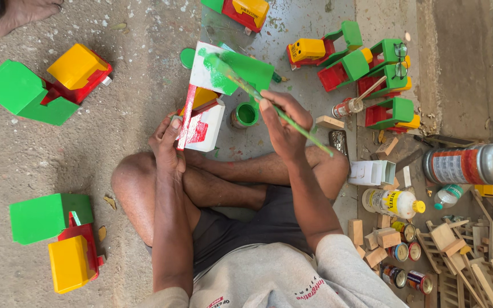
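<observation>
Between the right hand's (283,128) pinched fingers a green-coated paintbrush (269,102) is gripped, its tip laid on a half-painted wooden toy truck (212,97) at eleven o'clock. That truck is clamped at its lower edge by the left hand (168,149). A green paint tin (245,115) stands just beside, between both hands.

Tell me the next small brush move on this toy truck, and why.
Probably sweep the brush in the right hand across the white patch on the truck's box. Half that face is already green, half still bare, and the left hand steadies the truck by its cab end.
</observation>
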